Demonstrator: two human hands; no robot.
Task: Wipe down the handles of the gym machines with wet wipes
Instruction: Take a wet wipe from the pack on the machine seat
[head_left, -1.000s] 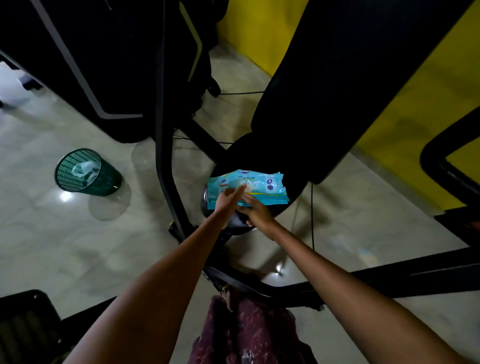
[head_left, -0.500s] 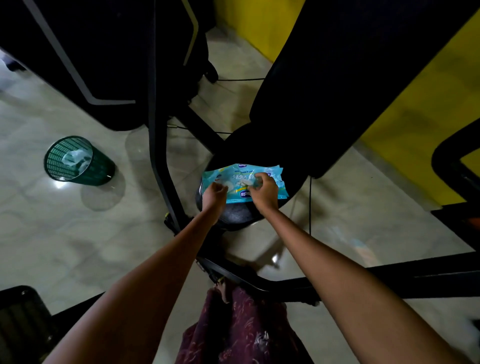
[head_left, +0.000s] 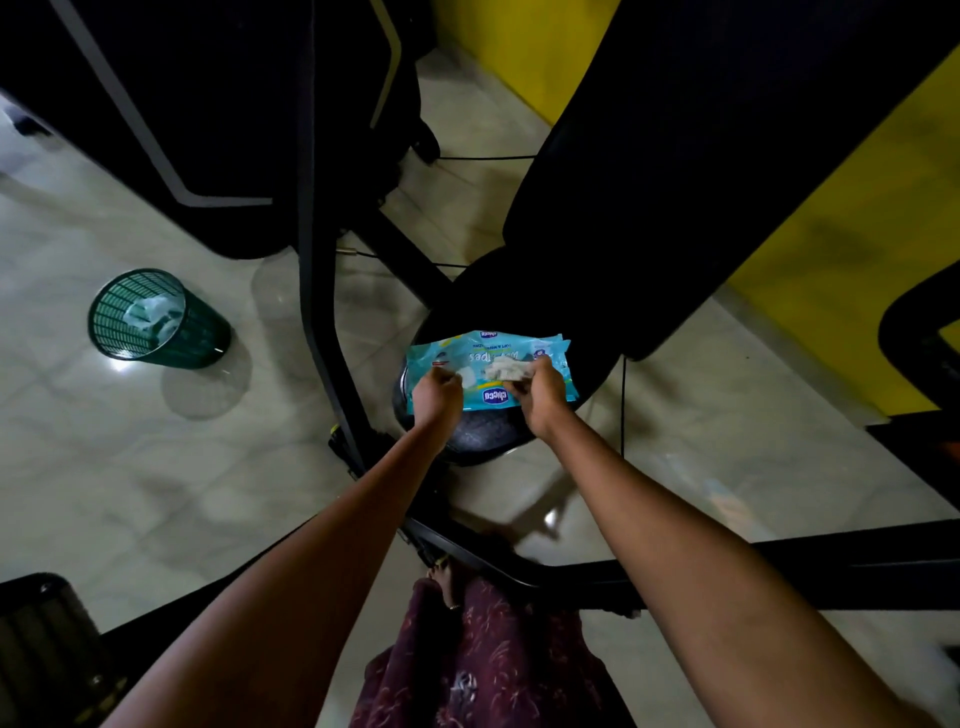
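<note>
At the far left, a green mesh bin (head_left: 156, 319) stood on the pale tiled floor (head_left: 104, 467), with some crumpled white material inside it. To its right, a curved black frame bar (head_left: 324, 312) of a gym machine came down from the top and passed just beside the left edge of a round black seat (head_left: 478, 434). On this seat lay the light blue wet wipes pack (head_left: 485, 369), flat, with its printed label turned away from the person so the words appeared upside down. The left hand (head_left: 438, 391) rested on the left part of the pack; its fingers were curled together and seemed to pinch the film near the opening, though what exactly they held could not be told. The right hand (head_left: 540, 389) was on the right part of the pack, and its fingers were curled and clamped on a crumpled white wipe (head_left: 506, 370), which stood partly out of the pack near the middle. Both forearms reached forward from the bottom of the view, well apart at the elbows and near each other at the hands. Above the seat rose a large black padded backrest (head_left: 701, 182), tilted toward the upper right. Behind it was a yellow wall (head_left: 841, 260). Below, between the arms, a dark red patterned garment (head_left: 493, 665) was visible, and a black horizontal frame bar (head_left: 779, 561) ran to the right edge.
</note>
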